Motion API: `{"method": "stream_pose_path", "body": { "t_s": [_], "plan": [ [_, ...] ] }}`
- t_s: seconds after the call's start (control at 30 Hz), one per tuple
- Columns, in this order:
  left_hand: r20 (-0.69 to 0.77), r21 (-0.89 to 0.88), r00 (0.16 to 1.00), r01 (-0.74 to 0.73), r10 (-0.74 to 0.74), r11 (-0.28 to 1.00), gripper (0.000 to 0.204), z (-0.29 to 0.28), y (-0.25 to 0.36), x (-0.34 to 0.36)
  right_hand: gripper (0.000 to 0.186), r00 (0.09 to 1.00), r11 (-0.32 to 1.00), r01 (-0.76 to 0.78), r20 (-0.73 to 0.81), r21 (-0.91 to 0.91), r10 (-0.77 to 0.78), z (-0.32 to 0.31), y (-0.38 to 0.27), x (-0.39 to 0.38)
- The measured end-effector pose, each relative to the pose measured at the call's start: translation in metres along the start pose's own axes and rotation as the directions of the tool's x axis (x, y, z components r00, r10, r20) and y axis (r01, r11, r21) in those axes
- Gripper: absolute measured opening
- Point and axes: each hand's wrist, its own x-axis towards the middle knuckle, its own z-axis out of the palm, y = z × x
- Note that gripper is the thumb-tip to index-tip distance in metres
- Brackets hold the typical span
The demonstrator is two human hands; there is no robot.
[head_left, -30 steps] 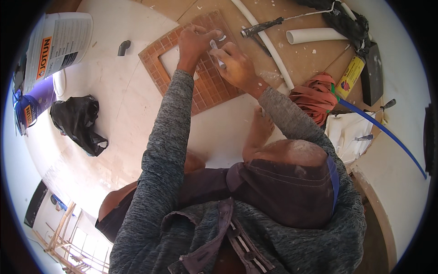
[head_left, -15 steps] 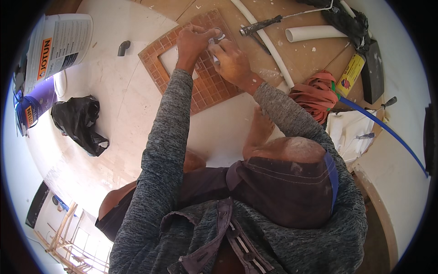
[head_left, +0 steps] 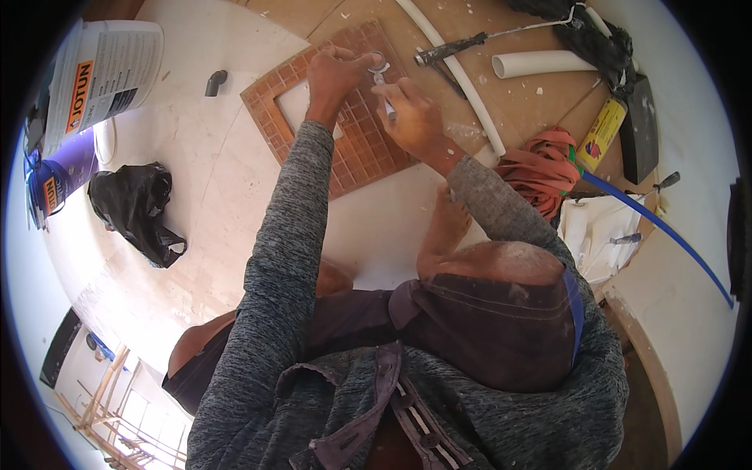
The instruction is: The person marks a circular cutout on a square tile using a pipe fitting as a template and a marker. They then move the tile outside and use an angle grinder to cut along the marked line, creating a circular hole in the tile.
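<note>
Both hands are over a square reddish-brown panel (head_left: 360, 160) with a grid pattern and a rectangular opening. My left hand (head_left: 333, 76) is closed, its thumb and fingers pinching a small round ring-like piece (head_left: 379, 63) near the panel's far right corner. In my closed right hand (head_left: 413, 119) is a slim, pale-handled tool (head_left: 389, 108). The tool's narrow end meets or nearly meets the round piece; its exact kind is too small to make out.
White pipes (head_left: 540, 60) and a paint roller handle (head_left: 450, 48) lie at the far right, near a reddish cloth strip bundle (head_left: 540, 166) and blue hose (head_left: 666, 225). At left are a white bucket (head_left: 117, 59), a black plastic bag (head_left: 133, 207) and a dark pipe elbow (head_left: 215, 81).
My right hand has drawn slightly right and nearer to me with the tool, uncovering more of it and the round piece. My left hand keeps its pinch, barely shifted.
</note>
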Motion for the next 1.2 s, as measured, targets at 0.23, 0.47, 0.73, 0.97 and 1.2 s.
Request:
{"method": "stream_pose_path", "body": {
  "t_s": [0.23,0.47,0.73,0.97,1.2],
  "plan": [
    [0.017,-0.08,0.996,0.091,-0.09,0.993,0.064,0.0,0.01,-0.006,0.028,0.99,0.999,-0.014,-0.14,0.049,0.021,-0.019,0.006,0.008],
    [-0.176,-0.019,0.983,0.042,-0.045,0.999,0.07,0.013,-0.002,-0.014,0.015,0.901,0.853,-0.215,-0.24,0.476,0.361,-0.062,0.008,0.056],
    [-0.192,-0.123,0.973,0.109,-0.131,0.986,0.068,0.015,0.005,-0.021,0.018,0.838,0.672,-0.541,0.255,0.507,0.483,-0.068,0.05,0.138],
    [-0.105,-0.224,0.974,0.172,-0.2,0.959,0.063,0.013,0.006,-0.022,0.023,0.866,0.893,-0.392,0.418,0.223,0.276,-0.041,0.039,0.173],
    [-0.076,-0.301,0.978,0.161,-0.192,0.94,0.06,0.015,-0.003,-0.022,0.026,0.781,0.93,-0.341,0.593,0.14,0.197,-0.022,0.043,0.186]
  ]
}}
